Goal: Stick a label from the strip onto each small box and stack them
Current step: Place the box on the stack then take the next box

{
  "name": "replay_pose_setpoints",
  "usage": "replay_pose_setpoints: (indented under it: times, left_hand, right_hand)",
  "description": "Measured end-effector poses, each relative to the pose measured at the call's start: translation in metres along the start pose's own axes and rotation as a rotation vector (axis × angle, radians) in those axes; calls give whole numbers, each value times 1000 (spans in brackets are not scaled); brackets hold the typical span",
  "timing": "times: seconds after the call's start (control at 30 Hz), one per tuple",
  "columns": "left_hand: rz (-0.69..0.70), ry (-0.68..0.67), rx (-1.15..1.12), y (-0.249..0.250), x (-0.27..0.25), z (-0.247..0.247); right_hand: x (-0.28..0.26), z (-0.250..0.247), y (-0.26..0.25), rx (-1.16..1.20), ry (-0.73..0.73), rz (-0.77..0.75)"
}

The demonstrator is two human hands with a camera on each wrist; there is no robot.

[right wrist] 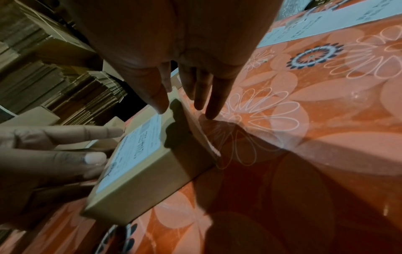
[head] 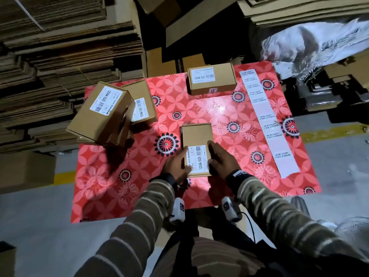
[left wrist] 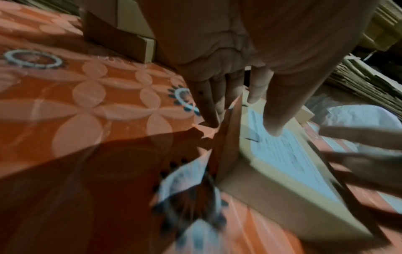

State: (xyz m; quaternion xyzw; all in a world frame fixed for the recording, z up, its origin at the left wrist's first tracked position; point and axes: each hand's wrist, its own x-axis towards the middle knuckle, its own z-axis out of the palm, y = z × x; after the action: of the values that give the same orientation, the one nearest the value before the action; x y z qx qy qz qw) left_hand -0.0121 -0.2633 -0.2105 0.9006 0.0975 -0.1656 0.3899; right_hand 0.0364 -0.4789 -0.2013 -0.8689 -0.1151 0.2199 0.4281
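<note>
A small brown box [head: 196, 136] with a white printed sticker lies flat on the red floral tablecloth [head: 123, 160], near the front middle. My left hand [head: 176, 164] touches its left side with straight fingers [left wrist: 208, 110], thumb resting on the sticker [left wrist: 280, 154]. My right hand [head: 219, 158] flanks its right side, thumb over the top edge and straight fingers [right wrist: 208, 103] reaching down to the cloth beside the box [right wrist: 147, 180]. The white label strip [head: 267, 120] lies along the table's right side, apart from both hands. A single box [head: 211, 78] sits at the back.
Two more brown boxes [head: 99, 112] [head: 142, 102] lean together at the table's left. Stacks of flattened cardboard [head: 60, 47] stand to the left and behind. Crumpled plastic wrap [head: 311, 45] lies at the back right. Grey floor surrounds the table.
</note>
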Motion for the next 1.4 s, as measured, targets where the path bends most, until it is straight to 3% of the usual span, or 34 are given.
replay_pose_setpoints:
  times: [0.07,0.23,0.43,0.57,0.73,0.87,1.0,1.2,1.4]
  left_hand:
    - [-1,24,-25,2,6,-7]
    - [17,45,192,24,41,-38]
    - [79,-75,364,47,87,-49]
    - [107,-186,484,52,104,-44]
    - [87,-145,517,46,100,-48]
    - [5,-38,481,36,83,-63]
    - [-45,-24,368,6,60,-63]
    - [-126,-3,168,-24,28,-42]
    - [-89,4,221,-21,18,-37]
  right_hand:
    - [-5,-5,2,46,42,49]
    - [-21,-11,13,-29,49,176]
    - [-45,-2,12,-59,-44,320]
    - [-49,15,8,80,-39,377]
    - [-39,17,-1,124,45,431]
    - [-27,2,-6,74,108,401]
    - [-2,-17,-10,-36,174,344]
    - [26,-26,-15,-111,113,246]
    - [29,-25,-9,-123,82,213]
